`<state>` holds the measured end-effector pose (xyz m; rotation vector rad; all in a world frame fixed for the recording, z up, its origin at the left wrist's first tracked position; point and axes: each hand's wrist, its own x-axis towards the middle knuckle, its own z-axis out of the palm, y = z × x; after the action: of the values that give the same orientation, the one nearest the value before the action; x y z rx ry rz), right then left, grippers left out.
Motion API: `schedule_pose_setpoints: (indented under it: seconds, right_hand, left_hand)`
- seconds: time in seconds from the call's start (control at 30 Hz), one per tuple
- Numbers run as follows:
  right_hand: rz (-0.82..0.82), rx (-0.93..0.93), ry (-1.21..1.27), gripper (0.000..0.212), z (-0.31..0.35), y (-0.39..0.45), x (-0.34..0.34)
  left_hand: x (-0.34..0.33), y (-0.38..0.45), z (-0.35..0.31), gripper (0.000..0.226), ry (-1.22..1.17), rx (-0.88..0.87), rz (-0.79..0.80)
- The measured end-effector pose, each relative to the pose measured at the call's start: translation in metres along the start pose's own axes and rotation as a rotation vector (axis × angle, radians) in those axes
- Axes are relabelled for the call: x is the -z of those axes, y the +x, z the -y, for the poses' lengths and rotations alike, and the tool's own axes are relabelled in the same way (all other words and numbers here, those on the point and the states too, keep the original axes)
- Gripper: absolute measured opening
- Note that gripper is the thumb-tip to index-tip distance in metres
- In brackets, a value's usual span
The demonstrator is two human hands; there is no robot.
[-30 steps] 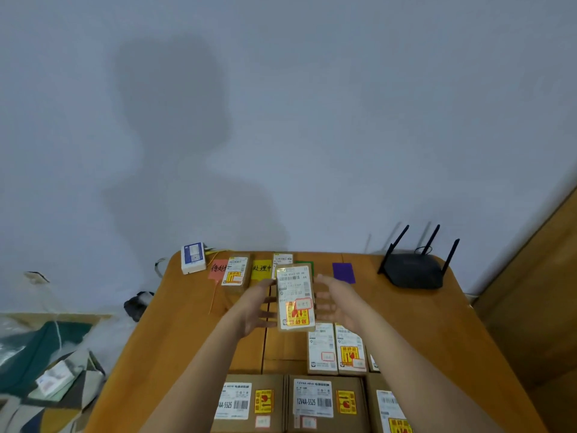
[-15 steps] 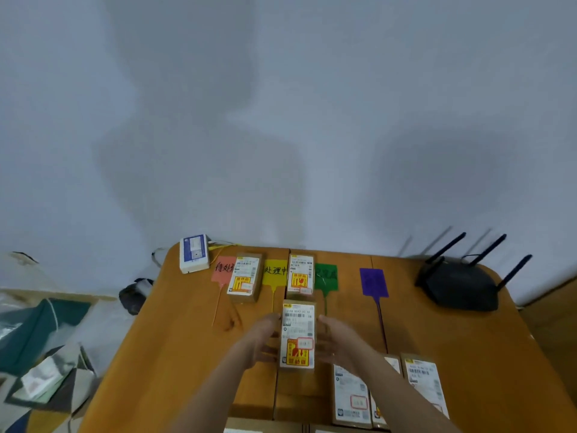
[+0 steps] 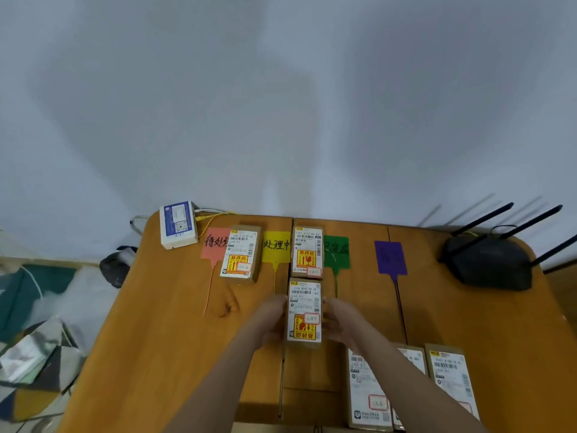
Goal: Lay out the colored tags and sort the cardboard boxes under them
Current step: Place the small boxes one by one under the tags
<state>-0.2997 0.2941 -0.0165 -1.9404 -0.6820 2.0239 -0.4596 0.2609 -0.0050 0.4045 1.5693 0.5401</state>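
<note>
Wooden table (image 3: 175,354) first — it carries the whole layout, with a black router (image 3: 490,264) at the far right corner and a white-and-blue device (image 3: 178,225) at the far left. Nearest the camera, 3 unsorted boxes (image 3: 368,392) wait at the right edge, partly hidden by the forearm, so there is work left. Now the live one: the box in hand (image 3: 304,312) sits on the table just near of the second placed box (image 3: 307,252), in line with it, between the yellow tag (image 3: 276,246) and the green tag (image 3: 336,253). Left hand (image 3: 268,320) and right hand (image 3: 342,323) grasp its long sides, fingers curled against the cardboard. It looks to be set down, or almost. Further left, the first placed box (image 3: 240,253) overlaps the pink tag (image 3: 215,245). All 4 tags are out — the purple tag (image 3: 391,257) has nothing by it. So I judge 3 sorted, at least 3 to go.
</note>
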Motion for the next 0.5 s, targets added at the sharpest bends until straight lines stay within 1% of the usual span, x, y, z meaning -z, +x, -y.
schedule_pose_setpoints:
  seconds: [0.1,0.23,0.37,0.43,0.5]
  right_hand:
    - [-0.019,0.008,0.006,0.014,-0.001,0.004,0.001]
    - [-0.025,0.008,0.004,0.019,-0.004,0.009,0.000]
    - [-0.038,0.007,0.032,0.015,-0.003,0.012,-0.002]
    - [-0.059,-0.005,0.042,0.015,-0.003,0.011,-0.003]
    - [-0.115,-0.003,0.047,0.012,-0.003,0.012,0.000]
  left_hand:
    - [0.001,0.004,0.002,0.025,-0.004,-0.010,-0.024]
    - [0.002,0.003,0.001,0.026,0.009,0.012,-0.019]
    - [0.002,0.005,-0.002,0.026,0.001,0.008,-0.007]
    - [0.003,0.006,0.000,0.026,0.000,0.010,-0.002]
    - [0.004,0.006,0.002,0.023,0.014,0.012,0.002]
